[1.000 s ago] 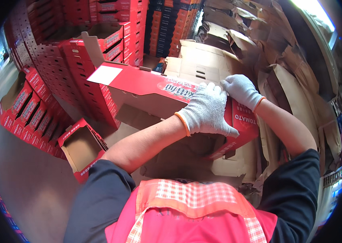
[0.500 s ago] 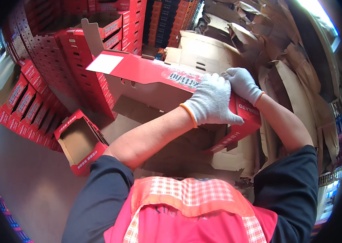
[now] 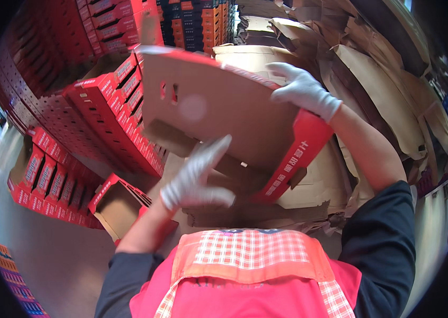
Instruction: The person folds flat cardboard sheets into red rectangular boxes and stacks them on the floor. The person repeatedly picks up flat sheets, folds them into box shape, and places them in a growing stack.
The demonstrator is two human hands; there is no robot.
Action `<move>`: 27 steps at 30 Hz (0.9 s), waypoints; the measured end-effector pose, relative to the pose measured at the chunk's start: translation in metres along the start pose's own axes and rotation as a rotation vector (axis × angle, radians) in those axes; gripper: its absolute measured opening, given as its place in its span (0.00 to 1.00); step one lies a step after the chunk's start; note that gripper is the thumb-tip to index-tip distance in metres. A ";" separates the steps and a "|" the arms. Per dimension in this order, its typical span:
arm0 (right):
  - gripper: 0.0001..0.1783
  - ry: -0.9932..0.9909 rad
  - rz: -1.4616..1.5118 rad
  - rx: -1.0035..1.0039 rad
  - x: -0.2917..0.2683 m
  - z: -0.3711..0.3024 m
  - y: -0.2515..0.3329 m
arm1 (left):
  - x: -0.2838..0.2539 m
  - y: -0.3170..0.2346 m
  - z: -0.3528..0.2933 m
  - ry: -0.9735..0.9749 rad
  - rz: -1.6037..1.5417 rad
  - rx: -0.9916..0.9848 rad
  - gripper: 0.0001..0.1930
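Observation:
A red cardboard box (image 3: 224,100) with a plain brown inside stands tilted before me, its long wall facing up and its flaps partly folded. My right hand (image 3: 308,93), in a pale knitted glove, straddles the box's upper right corner. Its thumb lies on the brown inner face and its fingers reach beyond the edge. My left hand (image 3: 197,183), gloved the same way and smeared by motion, is off the box's wall, fingers stretched and thumb apart. It hovers in front of the box's open side, holding nothing.
Flattened brown cardboard (image 3: 319,183) lies under and behind the box, with more sheets (image 3: 383,95) heaped at right. A smaller-looking open red box (image 3: 120,209) sits on the floor at left. Stacked red cartons (image 3: 49,175) stand farther left, beside tall red stacks (image 3: 107,100). Dark and orange crates (image 3: 194,24) rise behind.
My left hand has let go of the box's upper edge and swung down and left. The box has tipped, so its brown inside now shows. My right hand stays at its corner.

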State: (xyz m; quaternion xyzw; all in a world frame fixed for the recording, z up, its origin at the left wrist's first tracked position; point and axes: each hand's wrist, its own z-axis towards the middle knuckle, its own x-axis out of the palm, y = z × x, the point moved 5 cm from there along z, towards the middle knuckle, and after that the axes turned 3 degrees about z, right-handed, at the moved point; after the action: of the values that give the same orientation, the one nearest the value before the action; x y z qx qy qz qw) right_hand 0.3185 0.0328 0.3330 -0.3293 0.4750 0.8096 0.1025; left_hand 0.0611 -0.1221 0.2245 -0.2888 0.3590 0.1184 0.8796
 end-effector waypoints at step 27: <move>0.18 -0.188 -0.066 0.074 -0.015 -0.105 0.049 | 0.060 -0.066 0.119 -0.492 -0.059 0.130 0.63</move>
State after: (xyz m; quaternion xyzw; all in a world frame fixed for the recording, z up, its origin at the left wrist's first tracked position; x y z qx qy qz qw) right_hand 0.3527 -0.0788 0.3419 -0.2635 0.4819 0.8149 0.1852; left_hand 0.1985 -0.1043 0.2791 -0.2047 0.1323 0.1360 0.9603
